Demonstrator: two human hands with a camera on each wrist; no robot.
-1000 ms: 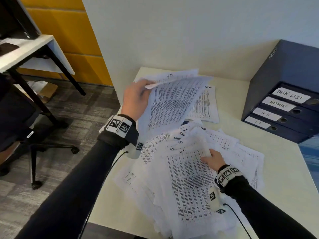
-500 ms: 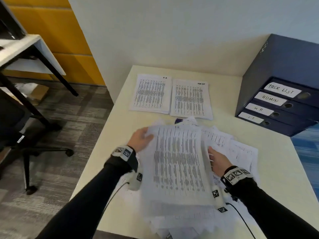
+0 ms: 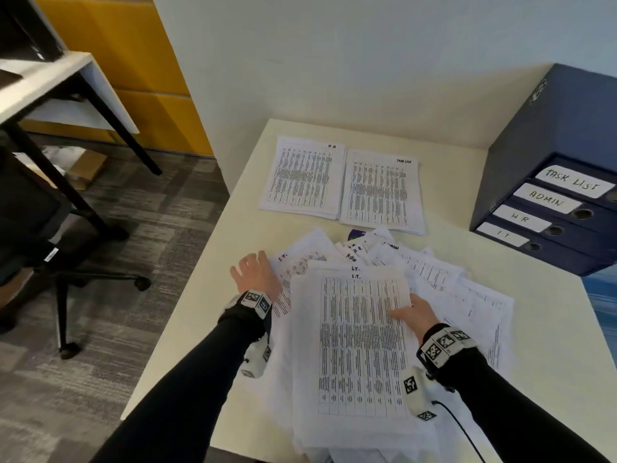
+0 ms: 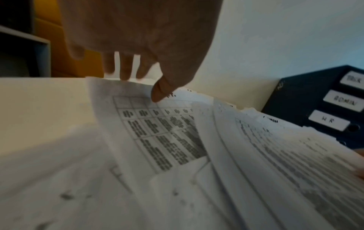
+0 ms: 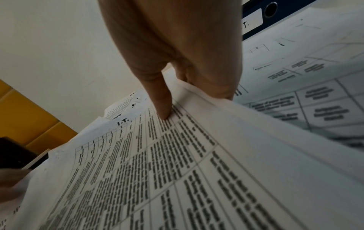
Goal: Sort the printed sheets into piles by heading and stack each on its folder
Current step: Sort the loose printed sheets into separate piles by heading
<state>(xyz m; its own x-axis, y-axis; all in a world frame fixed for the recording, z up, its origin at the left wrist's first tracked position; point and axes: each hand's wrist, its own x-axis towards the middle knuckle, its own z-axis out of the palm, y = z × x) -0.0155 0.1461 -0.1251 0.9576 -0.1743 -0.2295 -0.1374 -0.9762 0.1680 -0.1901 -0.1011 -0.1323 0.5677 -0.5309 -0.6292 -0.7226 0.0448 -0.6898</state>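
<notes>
A messy heap of printed sheets (image 3: pixel 434 272) covers the near part of the cream table (image 3: pixel 551 345). On top lies a sheet headed I.T. (image 3: pixel 360 345), with more sheets under it. My right hand (image 3: pixel 412 310) pinches its right edge, thumb on top (image 5: pixel 163 109) and fingers underneath. My left hand (image 3: pixel 255 274) hovers at the heap's left edge with fingers spread; in the left wrist view its thumb (image 4: pixel 159 91) touches the corner of a sheet (image 4: pixel 157 132). Two neat piles lie at the back, headed H R (image 3: pixel 302 177) and TASK LIST (image 3: pixel 382 192).
A stack of dark blue folders (image 3: pixel 534 155) stands at the right, labelled TASK LIST, ADMIN, H R and I T. A wall closes off the table's far side. Off the left edge are grey carpet, an office chair (image 3: pixel 50 262) and another desk (image 3: pixel 50 85).
My left hand brought the raised sheet down onto the near stack, let it go and moved to the heap's left edge. My right hand now pinches that sheet's right edge.
</notes>
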